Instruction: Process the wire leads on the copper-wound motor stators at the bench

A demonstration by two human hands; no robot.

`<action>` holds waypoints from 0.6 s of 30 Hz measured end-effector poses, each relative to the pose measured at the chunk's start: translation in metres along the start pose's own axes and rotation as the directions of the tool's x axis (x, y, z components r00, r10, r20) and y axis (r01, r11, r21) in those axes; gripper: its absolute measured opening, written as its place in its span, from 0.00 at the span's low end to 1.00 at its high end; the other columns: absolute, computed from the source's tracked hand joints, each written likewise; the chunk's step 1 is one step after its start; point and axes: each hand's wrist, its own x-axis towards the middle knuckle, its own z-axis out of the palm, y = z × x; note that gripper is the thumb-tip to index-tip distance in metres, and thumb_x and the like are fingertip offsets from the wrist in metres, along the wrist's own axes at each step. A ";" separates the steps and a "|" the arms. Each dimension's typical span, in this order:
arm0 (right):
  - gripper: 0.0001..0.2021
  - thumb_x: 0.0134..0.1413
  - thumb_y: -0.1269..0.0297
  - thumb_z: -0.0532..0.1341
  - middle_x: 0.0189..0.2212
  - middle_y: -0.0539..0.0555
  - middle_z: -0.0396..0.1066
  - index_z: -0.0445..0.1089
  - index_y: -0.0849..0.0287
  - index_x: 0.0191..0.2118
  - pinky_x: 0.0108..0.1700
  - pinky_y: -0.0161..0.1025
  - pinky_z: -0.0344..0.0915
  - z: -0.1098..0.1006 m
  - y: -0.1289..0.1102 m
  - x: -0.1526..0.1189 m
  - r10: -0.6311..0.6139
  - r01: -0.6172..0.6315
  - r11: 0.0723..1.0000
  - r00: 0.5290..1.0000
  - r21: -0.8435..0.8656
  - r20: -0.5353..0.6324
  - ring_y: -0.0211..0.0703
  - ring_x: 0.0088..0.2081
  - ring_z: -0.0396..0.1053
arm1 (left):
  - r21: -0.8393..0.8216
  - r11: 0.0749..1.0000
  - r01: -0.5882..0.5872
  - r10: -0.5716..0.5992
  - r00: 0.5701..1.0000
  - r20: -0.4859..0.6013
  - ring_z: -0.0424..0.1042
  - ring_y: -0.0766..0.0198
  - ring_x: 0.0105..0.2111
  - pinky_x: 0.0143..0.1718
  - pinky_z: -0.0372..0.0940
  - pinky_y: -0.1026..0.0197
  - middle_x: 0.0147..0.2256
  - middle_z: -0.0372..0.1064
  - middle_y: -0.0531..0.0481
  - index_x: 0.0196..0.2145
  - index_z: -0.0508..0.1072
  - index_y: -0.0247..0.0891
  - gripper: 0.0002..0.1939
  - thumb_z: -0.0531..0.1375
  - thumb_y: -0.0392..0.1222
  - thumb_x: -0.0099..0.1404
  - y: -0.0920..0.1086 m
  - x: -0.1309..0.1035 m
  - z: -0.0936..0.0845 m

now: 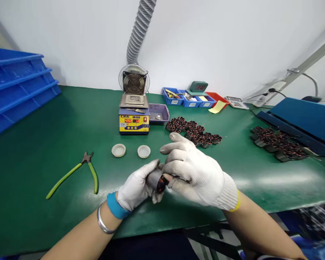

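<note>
My left hand (138, 186), in a white glove with a blue cuff, is wrapped around a motor stator (154, 179). The stator is a grey metal cylinder lying on its side, its dark end with copper windings turned to the right. At that end is my right hand (192, 169), also in a white glove. Its bare thumb tip and a finger are closed against the windings, while the upper fingers are bent and held off. Whatever is pinched there is too small to make out. Two shallow white caps (118, 150) lie beyond my hands on the green bench (78, 224).
Green-handled cutters (87, 159) lie spread at left. A soldering pot (134, 121) stands ahead under a fan and duct, beside a purple tray (159, 112). Grouped stators (197, 131) lie right of it, others (278, 142) farther right by a blue box (303, 119). Stacked blue crates (18, 85) fill the left.
</note>
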 end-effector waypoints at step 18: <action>0.04 0.59 0.65 0.60 0.33 0.53 0.71 0.70 0.58 0.33 0.52 0.48 0.69 0.028 0.036 -0.038 0.592 -0.268 0.726 0.713 0.633 -0.377 0.50 0.47 0.71 | 0.033 0.997 0.065 -0.064 0.997 -0.041 0.72 0.64 0.22 0.23 0.67 0.65 0.32 0.76 0.42 0.49 0.68 0.31 0.36 0.72 0.54 0.49 -0.001 -0.003 -0.003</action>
